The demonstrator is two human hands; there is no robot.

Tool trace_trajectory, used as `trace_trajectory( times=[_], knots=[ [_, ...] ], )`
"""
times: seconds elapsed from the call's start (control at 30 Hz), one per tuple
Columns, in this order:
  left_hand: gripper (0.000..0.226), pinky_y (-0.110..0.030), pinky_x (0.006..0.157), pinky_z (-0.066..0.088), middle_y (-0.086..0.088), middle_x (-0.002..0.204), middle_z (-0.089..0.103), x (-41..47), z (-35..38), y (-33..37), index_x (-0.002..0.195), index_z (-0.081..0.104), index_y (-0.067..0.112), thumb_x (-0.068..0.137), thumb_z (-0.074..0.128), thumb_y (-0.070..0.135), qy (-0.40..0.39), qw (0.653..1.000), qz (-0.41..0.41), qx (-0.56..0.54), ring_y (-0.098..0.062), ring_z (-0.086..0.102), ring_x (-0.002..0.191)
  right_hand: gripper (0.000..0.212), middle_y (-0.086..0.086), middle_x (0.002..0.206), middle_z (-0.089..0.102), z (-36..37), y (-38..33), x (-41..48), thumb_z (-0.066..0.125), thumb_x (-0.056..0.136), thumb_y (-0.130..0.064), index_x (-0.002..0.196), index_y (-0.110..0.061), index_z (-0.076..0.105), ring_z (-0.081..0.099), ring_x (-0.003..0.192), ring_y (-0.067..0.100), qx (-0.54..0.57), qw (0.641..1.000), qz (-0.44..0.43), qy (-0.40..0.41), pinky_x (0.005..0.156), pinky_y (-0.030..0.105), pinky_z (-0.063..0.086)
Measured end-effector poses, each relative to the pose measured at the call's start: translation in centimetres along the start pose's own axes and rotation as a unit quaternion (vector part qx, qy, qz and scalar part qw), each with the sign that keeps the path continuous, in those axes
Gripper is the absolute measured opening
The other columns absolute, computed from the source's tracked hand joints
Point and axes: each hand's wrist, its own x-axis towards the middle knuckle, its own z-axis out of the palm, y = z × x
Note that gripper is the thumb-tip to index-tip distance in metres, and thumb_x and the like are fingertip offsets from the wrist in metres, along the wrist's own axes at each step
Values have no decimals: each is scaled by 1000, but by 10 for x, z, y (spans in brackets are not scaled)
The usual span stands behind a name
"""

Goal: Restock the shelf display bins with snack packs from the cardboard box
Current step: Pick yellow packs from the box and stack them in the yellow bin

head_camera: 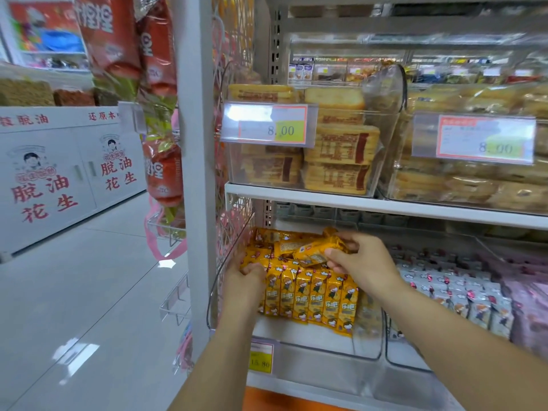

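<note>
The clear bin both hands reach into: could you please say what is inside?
Yellow snack packs: a front row upright, others loose behind, some gripped by the right hand. Whatever lies beneath them is covered.

clear bin (326, 355): open top | shelf board (385, 204) close overhead | yellow packs (314, 301) fill rear, front bare
</note>
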Motion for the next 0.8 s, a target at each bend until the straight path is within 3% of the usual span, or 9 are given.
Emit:
trace_trajectory(
  times=[0.07, 0.17, 0.27, 0.37, 0.5, 0.6, 0.7, 0.8],
  knots=[
    [56, -38, 85, 53, -9, 114, 64, -5, -5, 4, 139, 44, 21, 85, 54, 10, -9, 996, 19, 89, -19, 62, 85, 47, 1, 104, 65, 2, -3, -3, 70, 84, -19, 129, -13, 55, 67, 96, 21, -20, 1000, -13, -3, 82, 35, 57],
    [44, -31, 86, 47, 0, 120, 58, -10, -13, 12, 136, 48, 20, 93, 55, 9, -60, 975, 49, 208, -18, 59, 103, 37, -1, 110, 65, 4, -3, -13, 71, 84, -26, 118, -19, 62, 63, 101, 17, -25, 999, -20, -3, 89, 39, 53],
    [35, -37, 95, 48, -2, 117, 60, -20, -22, 24, 128, 50, 24, 95, 58, 15, -182, 975, -26, 121, -19, 60, 107, 23, 0, 102, 68, 9, -3, -25, 68, 86, -24, 108, -19, 64, 70, 82, 13, 84, 996, 26, -6, 81, 32, 56],
    [13, -35, 91, 51, -3, 109, 64, -32, -26, 31, 106, 58, 25, 94, 57, 21, -239, 969, -42, 44, -17, 64, 100, 9, 9, 102, 69, 23, -7, -35, 64, 88, -13, 96, -15, 64, 70, 85, 19, 240, 967, 71, -54, 79, 30, 57],
    [23, -32, 83, 57, -11, 111, 66, -38, -38, 39, 111, 59, 16, 88, 62, 18, -172, 983, 40, -43, -25, 66, 105, 12, 4, 103, 68, 38, -11, -36, 64, 88, -14, 100, -16, 62, 68, 91, 14, 212, 968, 62, -118, 80, 30, 57],
    [20, -28, 80, 58, -2, 99, 71, -47, -57, 53, 106, 62, 19, 87, 66, 18, -139, 980, 136, 31, -16, 68, 97, 18, -4, 99, 70, 45, -14, -33, 64, 87, -29, 102, -19, 65, 65, 94, 9, 134, 979, 40, -149, 86, 31, 54],
    [24, -14, 75, 53, 14, 87, 70, -57, -75, 60, 104, 60, 31, 85, 69, 18, -91, 960, 234, 126, -3, 67, 86, 23, -8, 97, 68, 59, -15, -29, 55, 88, -46, 92, -27, 67, 65, 94, 11, 104, 981, 35, -162, 87, 33, 54],
    [31, -9, 72, 49, 19, 84, 67, -58, -89, 61, 100, 56, 39, 84, 71, 18, -50, 941, 286, 173, 2, 64, 82, 25, 0, 98, 69, 83, -14, -19, 49, 94, -43, 91, -25, 66, 65, 92, 18, 114, 979, 68, -154, 81, 32, 54]
  ],
)
